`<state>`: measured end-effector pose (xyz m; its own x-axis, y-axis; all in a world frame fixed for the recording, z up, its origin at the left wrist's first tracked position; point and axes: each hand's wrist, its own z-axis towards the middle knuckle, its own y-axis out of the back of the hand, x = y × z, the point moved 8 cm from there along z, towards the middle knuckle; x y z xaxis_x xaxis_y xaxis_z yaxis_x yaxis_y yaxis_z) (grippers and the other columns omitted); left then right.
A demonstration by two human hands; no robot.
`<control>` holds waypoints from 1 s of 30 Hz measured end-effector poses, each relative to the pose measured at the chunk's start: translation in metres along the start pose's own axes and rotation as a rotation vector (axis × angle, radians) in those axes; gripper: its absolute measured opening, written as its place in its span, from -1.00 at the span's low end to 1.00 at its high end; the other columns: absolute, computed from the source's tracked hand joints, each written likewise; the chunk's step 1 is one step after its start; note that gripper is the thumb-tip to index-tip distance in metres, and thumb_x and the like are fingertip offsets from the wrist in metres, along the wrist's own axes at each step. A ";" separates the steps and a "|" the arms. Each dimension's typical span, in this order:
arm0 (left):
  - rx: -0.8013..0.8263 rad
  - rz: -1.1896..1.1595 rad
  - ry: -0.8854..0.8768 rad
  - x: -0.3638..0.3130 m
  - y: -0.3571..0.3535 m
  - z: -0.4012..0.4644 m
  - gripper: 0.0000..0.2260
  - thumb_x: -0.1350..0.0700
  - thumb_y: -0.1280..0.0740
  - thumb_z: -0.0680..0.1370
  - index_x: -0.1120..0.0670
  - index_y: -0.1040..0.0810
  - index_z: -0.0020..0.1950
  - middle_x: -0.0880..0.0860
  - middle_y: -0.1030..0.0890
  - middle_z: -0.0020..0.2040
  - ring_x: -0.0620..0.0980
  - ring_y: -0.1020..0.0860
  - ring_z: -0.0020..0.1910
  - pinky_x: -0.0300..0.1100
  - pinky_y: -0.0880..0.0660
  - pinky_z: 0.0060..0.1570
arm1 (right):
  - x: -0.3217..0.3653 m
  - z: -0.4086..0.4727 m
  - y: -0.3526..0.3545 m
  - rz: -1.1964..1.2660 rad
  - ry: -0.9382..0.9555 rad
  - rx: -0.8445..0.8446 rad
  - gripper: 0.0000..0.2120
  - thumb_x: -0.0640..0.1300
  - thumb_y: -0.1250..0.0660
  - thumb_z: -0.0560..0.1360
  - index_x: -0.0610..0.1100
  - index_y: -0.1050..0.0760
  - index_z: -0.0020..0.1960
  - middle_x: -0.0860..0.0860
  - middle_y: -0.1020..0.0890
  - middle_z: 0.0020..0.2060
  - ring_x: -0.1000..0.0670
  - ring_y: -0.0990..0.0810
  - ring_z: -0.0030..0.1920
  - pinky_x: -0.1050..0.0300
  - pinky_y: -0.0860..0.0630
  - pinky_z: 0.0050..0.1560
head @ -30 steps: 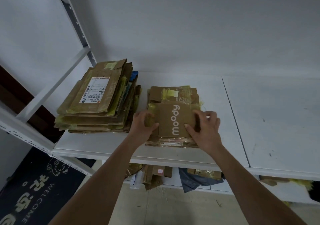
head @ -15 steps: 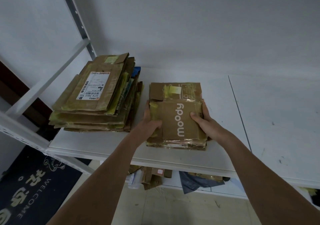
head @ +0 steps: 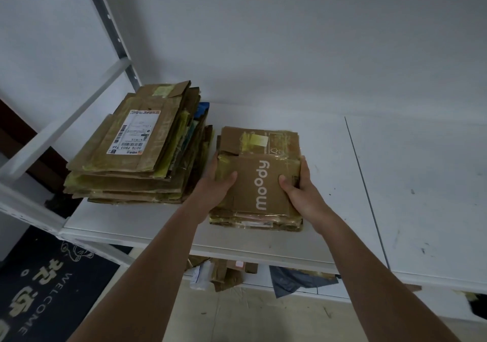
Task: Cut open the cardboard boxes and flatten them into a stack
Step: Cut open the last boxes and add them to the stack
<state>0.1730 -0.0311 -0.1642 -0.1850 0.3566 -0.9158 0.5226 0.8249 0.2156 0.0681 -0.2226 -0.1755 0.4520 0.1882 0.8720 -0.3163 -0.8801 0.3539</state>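
A small stack of flattened cardboard boxes [head: 259,141] lies on the white shelf [head: 147,225]; its top piece is printed "moody" in white. My left hand [head: 214,183] grips the stack's left side, thumb on top. On the right side my right hand [head: 299,186] grips it the same way, fingers wrapped round the edge. A larger, taller stack of flattened boxes [head: 137,152] with a white shipping label sits just left of it.
A white metal rack post and slanted brace [head: 79,107] rise at the left. The wall stands right behind the stacks. Cardboard scraps and a dark bag [head: 297,279] lie on the lower shelf. A black welcome mat [head: 44,289] covers the floor at lower left.
My hands went from lying on top of the "moody" piece to gripping the small stack by its two sides. The view has shifted a little closer.
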 end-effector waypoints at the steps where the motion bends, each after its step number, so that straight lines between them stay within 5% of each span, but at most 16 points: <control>1: -0.035 0.019 0.007 0.004 0.004 0.000 -0.41 -0.05 -0.27 0.63 -0.26 -0.06 0.57 -0.04 -0.41 0.43 0.06 -0.40 0.39 0.10 -0.40 0.35 | 0.000 0.000 -0.005 -0.063 0.008 -0.001 -0.25 0.17 -0.17 0.61 0.22 0.31 0.55 0.05 -0.48 0.35 -0.06 -0.58 0.16 -0.10 -0.51 0.25; 5: -0.078 0.189 -0.016 0.006 0.004 0.002 -0.29 -0.08 -0.24 0.63 -0.27 0.22 0.57 0.03 -0.27 0.55 0.16 -0.35 0.45 0.18 -0.32 0.41 | 0.000 0.004 -0.011 -0.285 0.027 -0.078 -0.27 0.21 -0.04 0.64 0.13 0.43 0.53 -0.04 -0.56 0.28 -0.15 -0.60 0.14 -0.08 -0.50 0.18; 9: -0.063 0.242 -0.050 0.000 0.005 0.005 -0.26 -0.15 -0.28 0.59 -0.26 0.17 0.57 0.03 -0.22 0.56 0.12 -0.35 0.43 0.01 -0.38 0.32 | 0.006 0.012 -0.008 -0.323 0.043 -0.094 -0.25 0.21 -0.02 0.64 0.10 0.48 0.51 -0.09 -0.57 0.28 -0.17 -0.62 0.11 0.02 -0.44 0.05; 11: 0.071 0.213 -0.022 0.004 0.003 0.004 -0.01 -0.15 -0.48 0.44 -0.30 0.25 0.55 -0.02 -0.15 0.57 0.04 -0.29 0.44 -0.08 -0.37 0.31 | 0.006 0.012 -0.005 -0.292 0.046 -0.086 -0.24 0.21 -0.04 0.63 0.12 0.50 0.50 -0.09 -0.54 0.33 -0.18 -0.62 0.12 0.03 -0.45 0.05; 14: 0.174 0.486 0.010 0.012 0.000 -0.002 0.41 -0.12 -0.67 0.14 -0.29 0.51 0.44 -0.03 0.10 0.60 0.08 -0.06 0.55 0.13 -0.15 0.49 | 0.007 0.011 -0.002 -0.238 0.057 -0.060 -0.25 0.19 -0.08 0.63 0.19 0.45 0.51 -0.11 -0.51 0.35 -0.18 -0.61 0.14 -0.03 -0.51 0.13; 17: 0.194 0.730 0.042 0.021 -0.003 -0.004 0.50 -0.16 -0.68 0.09 -0.23 0.68 0.32 0.01 0.22 0.60 0.13 0.00 0.57 0.19 -0.08 0.49 | 0.011 0.011 -0.002 -0.209 0.085 -0.039 -0.31 0.14 -0.11 0.64 0.23 0.33 0.54 -0.12 -0.49 0.37 -0.19 -0.57 0.22 -0.14 -0.48 0.26; 25: 0.194 0.675 -0.122 0.007 -0.004 0.003 0.42 0.02 -0.69 0.19 -0.11 0.52 0.49 0.05 -0.19 0.54 0.08 -0.27 0.48 0.03 -0.26 0.46 | 0.009 0.016 -0.005 -0.265 0.094 -0.085 -0.33 0.19 -0.08 0.63 0.22 0.28 0.56 -0.09 -0.52 0.33 -0.17 -0.58 0.18 -0.07 -0.50 0.18; 30: 0.197 0.628 -0.126 0.003 -0.005 0.005 0.40 0.08 -0.68 0.20 -0.12 0.48 0.51 0.06 -0.19 0.55 0.10 -0.23 0.51 0.03 -0.22 0.47 | 0.001 0.025 -0.007 -0.280 0.042 -0.071 -0.32 0.25 -0.05 0.61 0.23 0.32 0.54 -0.17 -0.45 0.35 -0.22 -0.50 0.26 -0.19 -0.42 0.30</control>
<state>0.1735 -0.0365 -0.1699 0.2963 0.6790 -0.6716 0.6440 0.3773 0.6656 0.0918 -0.2268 -0.1861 0.4955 0.4386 0.7497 -0.2426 -0.7589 0.6043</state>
